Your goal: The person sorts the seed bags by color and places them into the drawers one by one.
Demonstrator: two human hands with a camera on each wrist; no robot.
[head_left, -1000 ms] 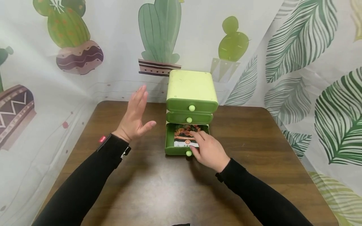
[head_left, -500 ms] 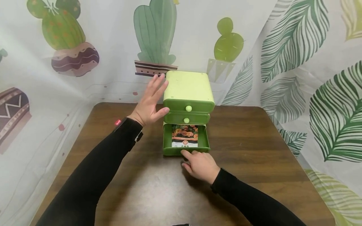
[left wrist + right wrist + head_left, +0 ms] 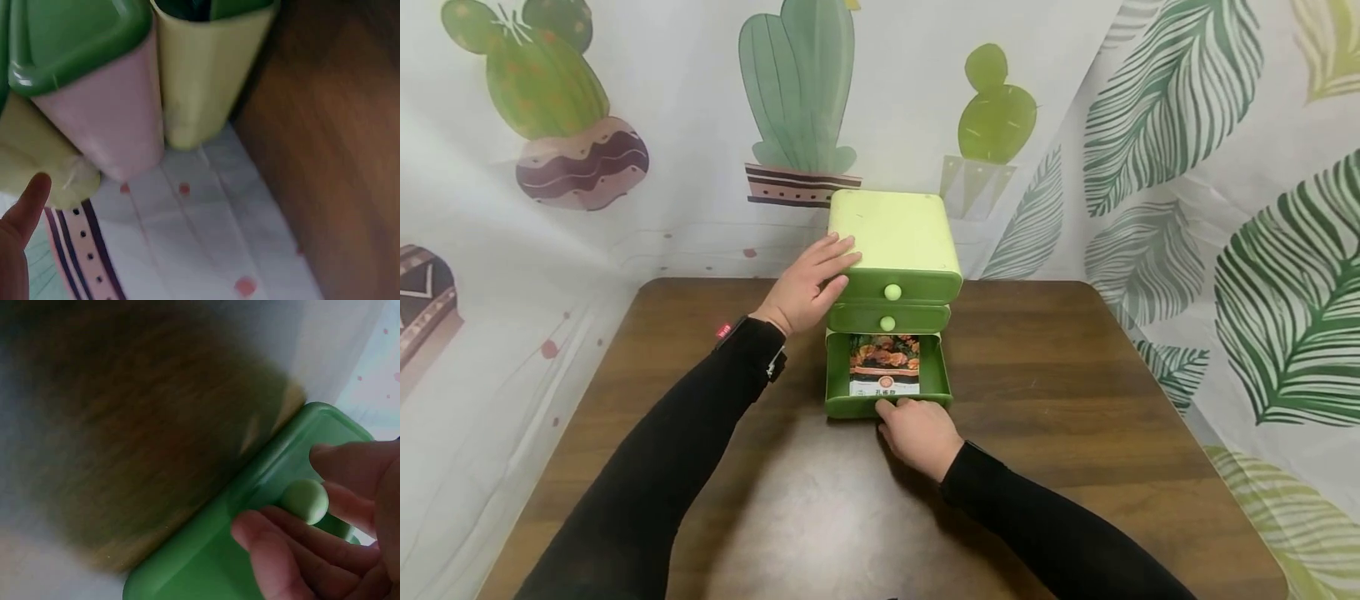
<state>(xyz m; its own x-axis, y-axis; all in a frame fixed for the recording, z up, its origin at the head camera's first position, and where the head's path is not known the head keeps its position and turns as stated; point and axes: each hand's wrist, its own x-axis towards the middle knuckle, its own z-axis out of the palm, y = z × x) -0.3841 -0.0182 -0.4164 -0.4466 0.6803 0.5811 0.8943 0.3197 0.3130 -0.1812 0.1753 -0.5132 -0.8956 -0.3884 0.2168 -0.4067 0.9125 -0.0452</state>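
A small drawer unit in light and dark green stands at the back of the table. Its bottom drawer is pulled out, and a flat packet printed with orange flowers lies inside. My left hand rests with extended fingers at the unit's upper left front edge; one finger shows beside its side wall in the left wrist view. My right hand is at the bottom drawer's front, thumb and curled fingers round the round knob. In the head view the hand hides that knob.
Two upper drawers, the top one and the middle one, are closed. The brown wooden table extends on both sides of the unit. A cactus-print cloth hangs close behind it.
My left hand has moved right, from the air onto the unit's upper left edge. My right hand has left the packet in the bottom drawer and come down to the drawer's knob.
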